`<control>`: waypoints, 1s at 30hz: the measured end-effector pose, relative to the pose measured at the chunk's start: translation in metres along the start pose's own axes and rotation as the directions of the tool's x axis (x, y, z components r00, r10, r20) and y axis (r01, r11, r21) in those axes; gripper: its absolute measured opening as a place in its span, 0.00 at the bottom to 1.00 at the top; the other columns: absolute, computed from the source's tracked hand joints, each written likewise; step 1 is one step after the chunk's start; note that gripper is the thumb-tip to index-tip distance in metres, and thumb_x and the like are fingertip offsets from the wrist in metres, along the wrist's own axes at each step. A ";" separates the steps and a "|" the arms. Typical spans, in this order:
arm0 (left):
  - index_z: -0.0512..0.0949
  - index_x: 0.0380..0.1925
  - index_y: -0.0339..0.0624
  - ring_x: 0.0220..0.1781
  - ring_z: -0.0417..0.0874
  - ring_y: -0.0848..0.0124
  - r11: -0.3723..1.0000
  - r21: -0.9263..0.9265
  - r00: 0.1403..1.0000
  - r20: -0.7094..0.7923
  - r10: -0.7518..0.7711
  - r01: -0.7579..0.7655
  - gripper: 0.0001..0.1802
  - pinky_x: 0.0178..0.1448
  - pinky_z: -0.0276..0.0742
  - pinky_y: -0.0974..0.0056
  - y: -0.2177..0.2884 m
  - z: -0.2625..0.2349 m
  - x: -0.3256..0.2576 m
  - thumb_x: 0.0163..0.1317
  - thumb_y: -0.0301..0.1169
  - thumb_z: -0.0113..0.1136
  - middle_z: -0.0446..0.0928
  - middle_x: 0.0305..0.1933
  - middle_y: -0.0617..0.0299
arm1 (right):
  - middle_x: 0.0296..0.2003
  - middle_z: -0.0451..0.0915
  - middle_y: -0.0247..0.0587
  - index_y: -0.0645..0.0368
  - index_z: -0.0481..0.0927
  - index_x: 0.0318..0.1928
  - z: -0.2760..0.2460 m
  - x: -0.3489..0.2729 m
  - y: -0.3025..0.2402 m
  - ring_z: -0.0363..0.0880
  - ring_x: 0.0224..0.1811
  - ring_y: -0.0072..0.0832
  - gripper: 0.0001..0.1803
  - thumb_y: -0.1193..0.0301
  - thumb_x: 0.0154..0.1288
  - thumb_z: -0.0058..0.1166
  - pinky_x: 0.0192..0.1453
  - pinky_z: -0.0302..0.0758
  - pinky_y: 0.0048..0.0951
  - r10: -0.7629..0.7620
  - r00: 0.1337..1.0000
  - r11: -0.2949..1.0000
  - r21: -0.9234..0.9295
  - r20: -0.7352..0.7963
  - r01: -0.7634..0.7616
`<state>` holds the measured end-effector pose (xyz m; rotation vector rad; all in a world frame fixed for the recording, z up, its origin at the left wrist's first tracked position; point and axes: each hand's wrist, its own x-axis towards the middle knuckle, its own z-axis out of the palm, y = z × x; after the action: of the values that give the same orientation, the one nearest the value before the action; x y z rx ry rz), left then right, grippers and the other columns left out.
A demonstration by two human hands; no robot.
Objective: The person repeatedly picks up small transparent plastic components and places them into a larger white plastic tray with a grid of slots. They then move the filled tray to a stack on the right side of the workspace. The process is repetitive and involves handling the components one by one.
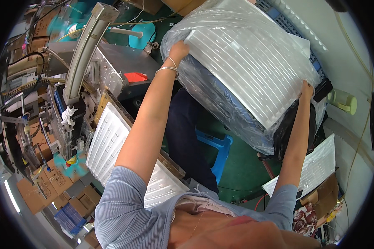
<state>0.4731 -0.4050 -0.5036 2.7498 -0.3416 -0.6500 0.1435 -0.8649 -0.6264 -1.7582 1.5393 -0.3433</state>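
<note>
A white ribbed plastic sheet [241,70] lies tilted on top of a stack wrapped in a clear plastic bag [230,110]. At the sheet's left corner is my left hand [179,50], its fingers closed on the edge beside the bag's film. My right hand [306,88] is closed at the right corner, with its fingertips partly hidden. Bluish layers show through the bag below the sheet. Another white ribbed sheet [112,137] lies by my left arm on the machine's bed, partly covered by that arm.
To the left stands a machine with a metal arm [81,58] and a red scrap [135,76] on its table. A blue stool [222,151] is on the green floor. Right of my right arm are another white sheet [320,164] and a greenish jug [344,102] near the wall.
</note>
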 end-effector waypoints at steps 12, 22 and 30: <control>0.73 0.47 0.32 0.37 0.81 0.68 0.870 -0.440 0.975 0.088 -0.203 0.221 0.25 0.36 0.79 0.67 0.018 -0.021 0.001 0.56 0.41 0.61 0.79 0.41 0.53 | 0.37 0.80 0.47 0.70 0.81 0.37 -0.005 -0.021 -0.017 0.77 0.38 0.33 0.20 0.65 0.47 0.64 0.45 0.71 0.33 0.213 0.970 0.900 0.409 -0.119 -0.148; 0.71 0.52 0.35 0.40 0.83 0.66 0.756 -0.575 0.938 0.312 -0.152 0.313 0.25 0.40 0.82 0.65 0.032 -0.048 -0.006 0.57 0.36 0.61 0.79 0.43 0.57 | 0.41 0.80 0.43 0.66 0.79 0.43 -0.008 -0.026 -0.023 0.78 0.43 0.33 0.18 0.73 0.50 0.63 0.50 0.73 0.32 0.337 0.936 0.570 0.770 0.099 -0.286; 0.68 0.54 0.34 0.41 0.83 0.71 0.799 -0.499 0.885 0.459 -0.085 0.335 0.27 0.48 0.81 0.65 0.041 -0.081 -0.019 0.58 0.35 0.62 0.79 0.44 0.58 | 0.48 0.77 0.45 0.62 0.75 0.51 -0.036 -0.049 -0.060 0.77 0.49 0.36 0.19 0.71 0.59 0.57 0.49 0.78 0.38 0.320 0.806 0.450 0.669 0.498 -0.592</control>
<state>0.4875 -0.4186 -0.4132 2.0691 0.0888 -1.1891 0.1519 -0.8331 -0.5474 -0.5732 1.2529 -0.3819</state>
